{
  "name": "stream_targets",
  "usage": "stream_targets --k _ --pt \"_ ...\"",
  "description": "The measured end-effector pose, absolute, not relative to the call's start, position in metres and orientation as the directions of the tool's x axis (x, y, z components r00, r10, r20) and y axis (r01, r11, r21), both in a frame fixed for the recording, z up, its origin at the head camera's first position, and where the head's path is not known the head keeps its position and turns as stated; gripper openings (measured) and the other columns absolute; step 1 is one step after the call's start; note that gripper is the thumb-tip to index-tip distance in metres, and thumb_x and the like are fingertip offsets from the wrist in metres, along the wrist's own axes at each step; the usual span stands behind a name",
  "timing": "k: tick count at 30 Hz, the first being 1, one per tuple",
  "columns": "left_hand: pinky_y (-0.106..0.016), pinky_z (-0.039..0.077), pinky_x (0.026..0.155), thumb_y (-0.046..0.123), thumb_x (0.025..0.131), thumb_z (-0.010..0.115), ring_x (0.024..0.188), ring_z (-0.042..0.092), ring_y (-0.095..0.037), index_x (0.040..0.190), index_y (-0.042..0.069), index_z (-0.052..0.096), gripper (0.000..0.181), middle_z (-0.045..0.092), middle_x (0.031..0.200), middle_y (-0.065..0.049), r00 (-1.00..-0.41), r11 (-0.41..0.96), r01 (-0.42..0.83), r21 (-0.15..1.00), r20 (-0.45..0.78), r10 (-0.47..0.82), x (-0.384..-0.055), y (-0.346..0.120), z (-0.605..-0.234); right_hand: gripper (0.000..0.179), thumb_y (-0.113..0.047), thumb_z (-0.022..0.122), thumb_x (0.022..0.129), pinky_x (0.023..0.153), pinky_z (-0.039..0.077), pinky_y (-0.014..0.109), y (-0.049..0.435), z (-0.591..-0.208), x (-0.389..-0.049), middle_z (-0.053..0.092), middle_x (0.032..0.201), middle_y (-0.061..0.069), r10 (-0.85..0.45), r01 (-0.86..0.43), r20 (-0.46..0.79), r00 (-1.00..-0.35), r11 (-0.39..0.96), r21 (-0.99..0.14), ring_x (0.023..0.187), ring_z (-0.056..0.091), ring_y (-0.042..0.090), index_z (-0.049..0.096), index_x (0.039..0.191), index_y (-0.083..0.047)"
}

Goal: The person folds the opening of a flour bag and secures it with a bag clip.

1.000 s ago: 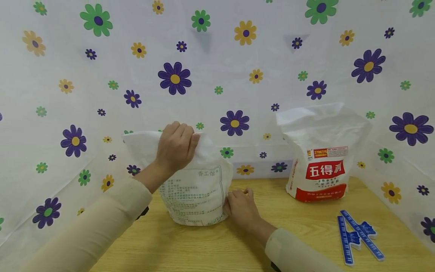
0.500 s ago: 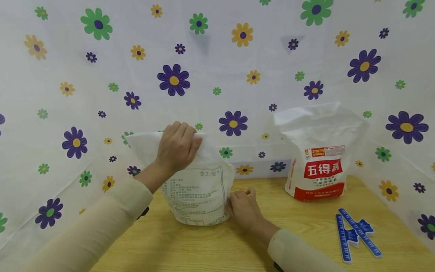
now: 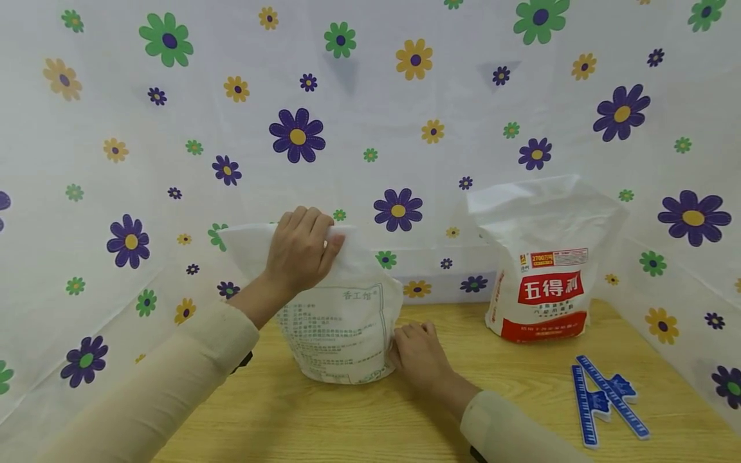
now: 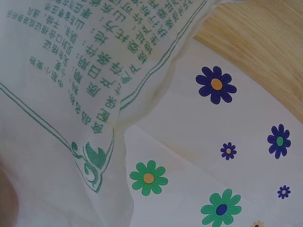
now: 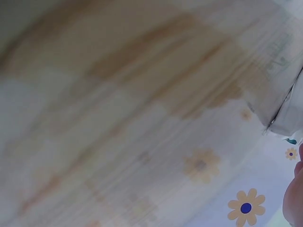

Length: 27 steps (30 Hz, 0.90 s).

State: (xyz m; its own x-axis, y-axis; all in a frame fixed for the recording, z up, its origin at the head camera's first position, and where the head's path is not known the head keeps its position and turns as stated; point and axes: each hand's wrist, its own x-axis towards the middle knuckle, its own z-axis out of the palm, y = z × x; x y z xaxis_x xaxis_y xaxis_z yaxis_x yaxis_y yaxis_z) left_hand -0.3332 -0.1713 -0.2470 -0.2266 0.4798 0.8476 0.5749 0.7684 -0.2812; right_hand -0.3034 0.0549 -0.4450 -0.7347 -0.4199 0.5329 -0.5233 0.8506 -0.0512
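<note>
A white flour bag with green print stands on the wooden table, left of centre in the head view. My left hand grips its gathered top from above. Low at the bag's right side is my right hand, its curled fingers holding the side edge; the fingertips are partly hidden. In the left wrist view the printed side of the flour bag fills the upper left. The right wrist view catches only a sliver of the right hand at its right border, near a pale corner of the bag.
A second white flour bag with red print stands upright at the back right. Two blue-and-white ruler-shaped clips lie crossed on the wooden table in front of it. A flower-patterned white cloth lines the back and sides.
The held flour bag has shifted slightly to the right, both hands moving along with it. The second bag and the clips stay where they were; the head view has tilted a little.
</note>
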Motion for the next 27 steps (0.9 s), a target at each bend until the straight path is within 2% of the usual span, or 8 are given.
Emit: stream_targets --k 18,27 --pt "-0.040 0.039 0.067 0.047 0.107 0.025 0.072 0.047 -0.027 0.095 0.001 0.058 0.057 0.053 0.078 -0.011 -0.248 0.779 0.556 -0.289 0.838 0.487 -0.333 -0.173 -0.249 0.012 -0.022 0.060 0.098 0.086 0.037 0.039 0.067 -0.446 -0.305 0.066 0.087 -0.003 -0.440 -0.547 0.564 -0.698 0.837 -0.024 0.085 0.053 0.016 0.059 0.088 -0.015" --pt "-0.041 0.039 0.066 0.046 0.107 0.023 0.071 0.047 -0.027 0.093 0.001 0.057 0.058 0.053 0.076 -0.011 -0.246 0.779 0.553 -0.295 0.836 0.491 -0.333 -0.174 -0.250 0.018 -0.020 0.063 0.095 0.085 0.035 0.041 0.071 -0.445 -0.303 0.065 0.083 -0.002 -0.440 -0.551 0.581 -0.684 0.834 -0.017 0.081 0.051 0.018 0.054 0.081 -0.013"
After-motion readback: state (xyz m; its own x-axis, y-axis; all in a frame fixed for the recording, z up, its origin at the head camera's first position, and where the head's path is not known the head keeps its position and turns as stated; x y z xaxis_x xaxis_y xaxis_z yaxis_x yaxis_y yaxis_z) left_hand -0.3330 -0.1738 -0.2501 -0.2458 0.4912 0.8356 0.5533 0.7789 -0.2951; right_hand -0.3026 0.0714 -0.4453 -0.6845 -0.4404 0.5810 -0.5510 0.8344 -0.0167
